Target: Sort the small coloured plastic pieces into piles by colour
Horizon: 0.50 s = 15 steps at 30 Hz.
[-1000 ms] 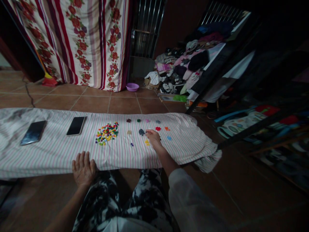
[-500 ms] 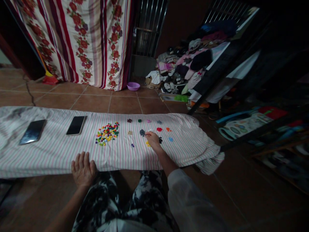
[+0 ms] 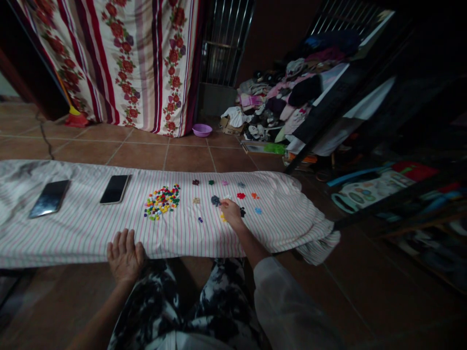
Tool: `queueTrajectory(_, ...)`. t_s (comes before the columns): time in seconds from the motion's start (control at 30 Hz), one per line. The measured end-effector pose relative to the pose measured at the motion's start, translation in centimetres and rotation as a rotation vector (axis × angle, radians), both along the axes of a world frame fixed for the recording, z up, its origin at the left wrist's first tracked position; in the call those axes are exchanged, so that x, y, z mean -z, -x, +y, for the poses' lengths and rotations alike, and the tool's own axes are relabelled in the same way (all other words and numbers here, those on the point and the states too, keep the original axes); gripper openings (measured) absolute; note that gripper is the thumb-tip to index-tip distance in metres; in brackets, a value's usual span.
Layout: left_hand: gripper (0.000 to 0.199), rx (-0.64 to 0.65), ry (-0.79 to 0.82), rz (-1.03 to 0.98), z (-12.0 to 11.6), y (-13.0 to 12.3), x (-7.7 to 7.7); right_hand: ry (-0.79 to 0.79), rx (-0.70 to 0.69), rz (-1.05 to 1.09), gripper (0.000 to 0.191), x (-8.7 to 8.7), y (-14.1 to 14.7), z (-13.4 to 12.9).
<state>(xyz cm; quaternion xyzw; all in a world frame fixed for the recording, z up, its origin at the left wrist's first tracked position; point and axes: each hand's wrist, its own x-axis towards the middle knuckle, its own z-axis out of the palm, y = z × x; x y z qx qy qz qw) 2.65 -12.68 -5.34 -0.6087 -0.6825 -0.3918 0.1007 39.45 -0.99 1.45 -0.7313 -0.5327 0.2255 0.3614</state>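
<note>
A mixed pile of small coloured pieces lies on the striped cloth. To its right are several small groups sorted by colour, among them a dark grey one, a red one, a beige one and a light blue one. My right hand has its fingers pinched at the right edge of the dark grey group; what they hold is too small to make out. It partly covers a white, a yellow and a black group. My left hand lies flat on the cloth's front edge, fingers spread, holding nothing.
Two phones lie on the cloth's left part. Beyond it, a purple basin stands on the tiled floor before a floral curtain. A heap of clothes is at the back right.
</note>
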Motion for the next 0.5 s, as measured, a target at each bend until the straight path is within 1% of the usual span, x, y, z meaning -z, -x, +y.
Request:
queueTrajectory(0.1, 0.055, 0.0, 0.004, 0.003, -0.01, -0.02, -0.01, 0.018, -0.003, 0.024, 0.022, 0.11, -0.17, -0.3)
queueTrajectory(0.33, 0.055, -0.016, -0.006, -0.003, -0.04, -0.32, -0.42, -0.014, -0.005, 0.054, 0.029, -0.08, 0.15, -0.03)
queueTrajectory(0.5, 0.055, -0.008, -0.006, -0.015, -0.03, -0.38, -0.46, -0.026, -0.02, 0.11, 0.027, 0.24, 0.22, 0.1)
